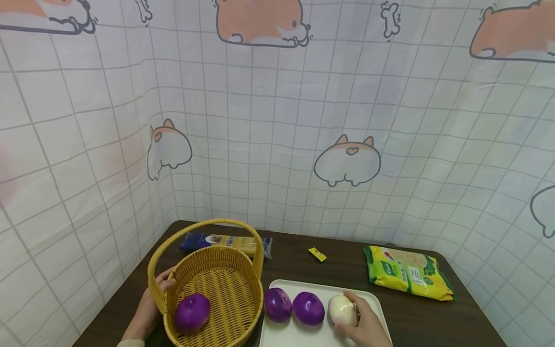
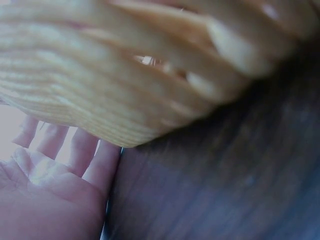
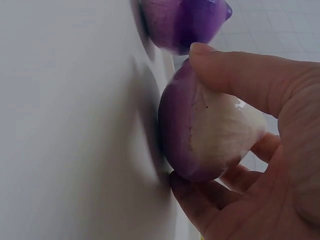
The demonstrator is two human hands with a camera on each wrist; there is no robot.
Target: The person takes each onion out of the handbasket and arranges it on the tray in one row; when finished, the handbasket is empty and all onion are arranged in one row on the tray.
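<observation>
My right hand holds a white-and-purple onion over the right part of a white tray. Thumb and fingers lie on opposite sides of it; the right wrist view shows its purple side close to the tray surface. Two purple onions sit side by side on the tray. My left hand touches the left side of a yellow wicker basket, beside the handle's foot. In the left wrist view its fingers extend behind the basket wall, tips hidden. Another purple onion rests inside the basket.
Behind the basket lies a blue-and-yellow pasta packet. A small yellow wrapped piece lies past the tray, and a green-and-yellow food bag is at the right. The basket's tall handle arches over it. A patterned curtain surrounds the dark table.
</observation>
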